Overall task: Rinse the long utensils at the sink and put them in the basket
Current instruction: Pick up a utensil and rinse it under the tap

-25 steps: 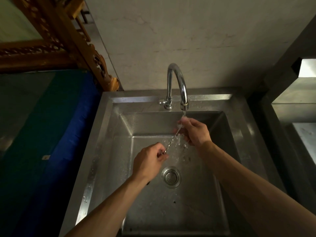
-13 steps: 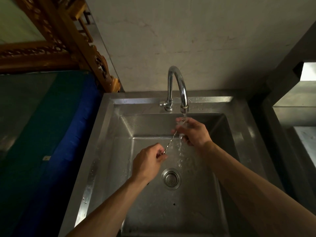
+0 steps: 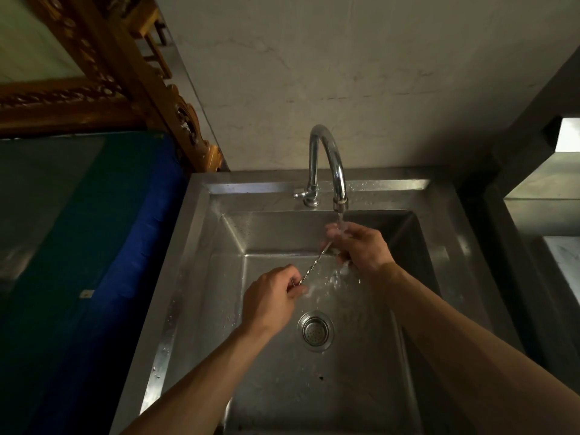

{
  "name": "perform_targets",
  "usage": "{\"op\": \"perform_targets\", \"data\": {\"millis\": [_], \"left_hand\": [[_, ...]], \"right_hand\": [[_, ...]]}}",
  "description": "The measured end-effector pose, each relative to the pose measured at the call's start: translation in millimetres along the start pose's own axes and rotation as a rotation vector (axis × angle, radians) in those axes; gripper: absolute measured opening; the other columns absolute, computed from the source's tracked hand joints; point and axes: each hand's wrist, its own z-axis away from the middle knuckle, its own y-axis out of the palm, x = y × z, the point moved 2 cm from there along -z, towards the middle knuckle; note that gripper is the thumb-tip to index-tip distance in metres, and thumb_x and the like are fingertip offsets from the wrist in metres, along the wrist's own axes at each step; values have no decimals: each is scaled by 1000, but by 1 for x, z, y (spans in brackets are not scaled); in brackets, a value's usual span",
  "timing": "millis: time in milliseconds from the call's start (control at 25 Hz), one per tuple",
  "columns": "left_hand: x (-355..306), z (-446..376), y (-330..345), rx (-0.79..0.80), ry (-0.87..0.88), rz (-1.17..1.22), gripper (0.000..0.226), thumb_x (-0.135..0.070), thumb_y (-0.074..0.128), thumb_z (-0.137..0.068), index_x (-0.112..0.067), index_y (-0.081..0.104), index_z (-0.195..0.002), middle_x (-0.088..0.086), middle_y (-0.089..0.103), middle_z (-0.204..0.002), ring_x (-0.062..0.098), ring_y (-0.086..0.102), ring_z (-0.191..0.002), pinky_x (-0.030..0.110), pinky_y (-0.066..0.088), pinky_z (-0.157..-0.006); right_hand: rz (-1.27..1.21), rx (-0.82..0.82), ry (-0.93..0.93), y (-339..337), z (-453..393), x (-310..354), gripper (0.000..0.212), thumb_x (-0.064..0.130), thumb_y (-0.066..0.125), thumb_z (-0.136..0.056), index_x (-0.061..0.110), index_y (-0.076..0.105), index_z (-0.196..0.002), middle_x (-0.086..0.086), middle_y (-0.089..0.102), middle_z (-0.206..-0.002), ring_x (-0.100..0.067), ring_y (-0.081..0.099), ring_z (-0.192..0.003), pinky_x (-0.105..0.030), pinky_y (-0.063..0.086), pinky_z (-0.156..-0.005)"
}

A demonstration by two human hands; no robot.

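Note:
A thin twisted metal utensil (image 3: 315, 262) slants across the steel sink (image 3: 201, 246), under the running water. My left hand (image 3: 271, 298) pinches its lower end. My right hand (image 3: 361, 246) closes around its upper end right below the spout of the chrome tap (image 3: 326, 161), where the water hits my fingers and splashes down. The utensil's top end is hidden in my right hand. No basket is in view.
The drain strainer (image 3: 315, 331) sits at the bottom of the basin. A blue and green covered surface (image 3: 94, 246) lies to the left, with a carved wooden frame (image 3: 131, 76) behind it. Steel counters (image 3: 546, 215) stand at the right.
My hands have kept their hold on the utensil under the water. My right hand has shifted slightly up the shaft toward the spout.

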Motion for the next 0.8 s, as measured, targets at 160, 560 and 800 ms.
{"op": "perform_targets", "data": {"millis": [160, 560, 800], "left_hand": [[1, 0, 0, -1, 4, -9, 18, -41, 67, -83, -28, 54, -85, -12, 66, -83, 13, 61, -74, 29, 44, -60], [4, 1, -7, -13, 43, -75, 18, -40, 65, -84, -29, 50, -86, -11, 64, -84, 16, 60, -73, 28, 40, -57], [4, 0, -21, -66, 208, -207, 12, -35, 66, -85, -26, 59, -84, -9, 65, -86, 16, 63, -78, 29, 44, -62]], "right_hand": [[80, -59, 4, -3, 1, -1, 19, 34, 68, -89, 16, 73, -88, 11, 72, -62, -5, 52, -43, -18, 39, -43], [51, -60, 53, 4, 1, 0, 22, 40, 66, -89, 19, 73, -87, 5, 74, -66, -1, 56, -42, -16, 42, -41], [319, -164, -50, -18, 4, 1, 28, 39, 65, -91, 18, 73, -75, 12, 69, -54, 2, 60, -44, -11, 43, -41]]}}
